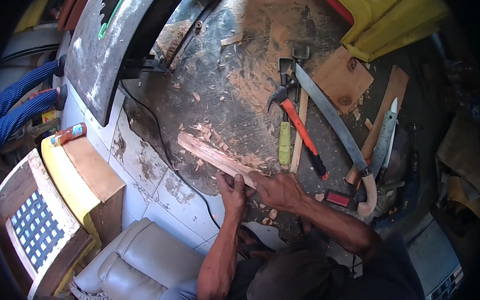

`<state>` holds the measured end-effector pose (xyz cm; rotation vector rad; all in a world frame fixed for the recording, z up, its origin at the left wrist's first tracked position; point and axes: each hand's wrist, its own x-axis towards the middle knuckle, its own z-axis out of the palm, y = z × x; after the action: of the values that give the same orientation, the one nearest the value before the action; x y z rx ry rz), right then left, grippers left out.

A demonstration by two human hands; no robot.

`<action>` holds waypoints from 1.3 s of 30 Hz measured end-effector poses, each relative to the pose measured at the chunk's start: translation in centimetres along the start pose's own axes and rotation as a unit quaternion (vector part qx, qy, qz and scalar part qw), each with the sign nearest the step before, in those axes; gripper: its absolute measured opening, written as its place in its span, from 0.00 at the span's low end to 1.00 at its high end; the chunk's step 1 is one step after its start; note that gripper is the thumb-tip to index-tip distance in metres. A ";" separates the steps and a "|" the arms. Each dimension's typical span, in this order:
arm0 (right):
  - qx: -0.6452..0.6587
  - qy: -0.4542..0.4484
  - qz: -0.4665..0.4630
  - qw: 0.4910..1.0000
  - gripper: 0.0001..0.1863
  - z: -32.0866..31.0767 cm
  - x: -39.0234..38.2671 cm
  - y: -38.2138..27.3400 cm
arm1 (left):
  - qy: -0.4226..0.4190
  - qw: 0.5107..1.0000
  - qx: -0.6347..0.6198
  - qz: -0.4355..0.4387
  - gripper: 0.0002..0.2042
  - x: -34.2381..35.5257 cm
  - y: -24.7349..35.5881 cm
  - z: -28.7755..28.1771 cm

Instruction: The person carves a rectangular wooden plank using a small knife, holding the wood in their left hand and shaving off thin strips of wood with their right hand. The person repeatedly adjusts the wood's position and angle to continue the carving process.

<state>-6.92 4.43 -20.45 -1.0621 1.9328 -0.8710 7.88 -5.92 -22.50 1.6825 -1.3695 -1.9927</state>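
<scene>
A pale strip of wood (210,154) slants from my hands toward the upper left, with a freshly cut surface. Its near end is in my left hand (232,189), whose fingers and thumb close around it. Against the same end presses my right hand (279,190), fingers bent over the wood; whether it also holds a small tool is hidden. Curled shavings (212,136) lie on the floor beside the strip. To the right rest a claw hammer (298,128) with an orange handle, a tool with a yellow-green handle (284,142), and a long curved machete (333,115).
A black cable (166,148) runs along the white tiles at left. Wooden boards (345,79), blades (383,134) and a dark red block (337,198) lie at right. A yellow plastic piece (390,20) stands far right; a grey cushion (153,255) and wooden frame (53,203) are left.
</scene>
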 end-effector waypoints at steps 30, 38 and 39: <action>0.024 -0.065 0.073 0.995 0.19 -2.8 -4.9 0.5 | -0.014 1.000 -0.013 -0.012 0.19 -0.4 0.1 0.0; 0.025 -0.048 0.083 0.995 0.21 -1.3 -6.2 2.4 | -0.005 1.000 -0.005 -0.006 0.20 0.0 0.8 1.0; 0.017 -0.090 0.115 0.989 0.23 -1.9 -4.6 2.1 | -0.006 1.000 -0.003 -0.006 0.20 0.2 0.7 0.8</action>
<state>-7.66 9.75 -19.96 -0.8465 1.8379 -0.6560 6.81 -6.02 -22.21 1.6832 -1.3596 -2.0151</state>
